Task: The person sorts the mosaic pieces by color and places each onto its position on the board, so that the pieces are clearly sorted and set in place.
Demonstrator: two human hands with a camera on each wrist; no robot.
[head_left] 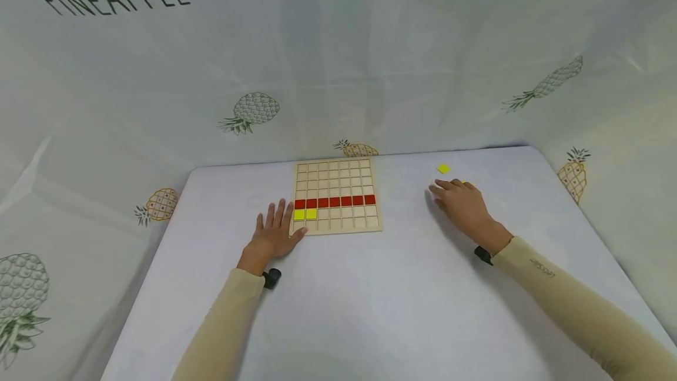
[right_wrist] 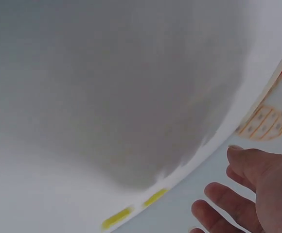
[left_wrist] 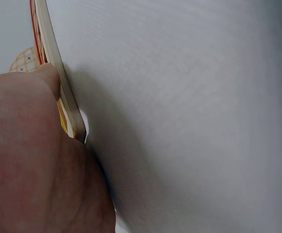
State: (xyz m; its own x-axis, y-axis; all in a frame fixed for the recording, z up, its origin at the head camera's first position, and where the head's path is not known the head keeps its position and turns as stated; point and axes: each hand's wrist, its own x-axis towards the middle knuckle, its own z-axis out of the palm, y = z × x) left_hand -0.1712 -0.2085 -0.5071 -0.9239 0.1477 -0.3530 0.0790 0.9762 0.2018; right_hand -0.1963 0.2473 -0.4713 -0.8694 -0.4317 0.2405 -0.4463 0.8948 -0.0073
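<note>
A pale wooden grid board [head_left: 338, 183] lies at the back middle of the table. One of its rows is filled with red square tiles [head_left: 335, 201]. Two yellow tiles [head_left: 305, 214] sit in the row in front, at the left end. My left hand [head_left: 275, 237] rests with spread fingers at the board's near left corner; in the left wrist view its thumb lies against the wooden edge [left_wrist: 65, 80]. Over the table right of the board, my right hand [head_left: 462, 204] hovers with loosely bent fingers and nothing in them. A loose yellow tile [head_left: 443, 169] lies just beyond it, and another yellow tile [head_left: 468, 183] is partly hidden behind the hand.
The white table [head_left: 370, 304] has its back edge close to a hanging curtain [head_left: 402, 75] printed with pineapples. The curtain also borders the table on both sides. Both wrists carry a dark strap, the left one [head_left: 272, 278] with a small block.
</note>
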